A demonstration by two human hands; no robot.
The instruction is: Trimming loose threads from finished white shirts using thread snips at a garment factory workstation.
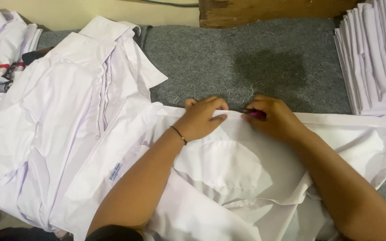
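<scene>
Right now we have a white shirt (264,165) spread flat across the lower centre of the frame, on the grey felt table (255,62). Our left hand (200,119) lies palm down on the shirt's far edge, fingers half curled and pressing the cloth, gripping nothing that we can see; a thin dark band circles its wrist. Our right hand (274,118), just beside it, is closed around a small pink tool (256,114) whose tip meets the same edge.

To work this edge well, we judge that the left hand should keep the fabric taut and flat close to the tool tip, so the cloth neither bunches nor shifts, while the right hand moves in short, controlled strokes along the hem. Keeping both hands near each other gives the best control.

At the left of the frame lies a loose heap of white shirts (63,116); at the upper right stands a neat stack of folded ones (376,58), cut off by the frame. Most of the pink tool is hidden in the fist, so we cannot tell what kind it is. The shirt's near part runs out of view under our forearms.
</scene>
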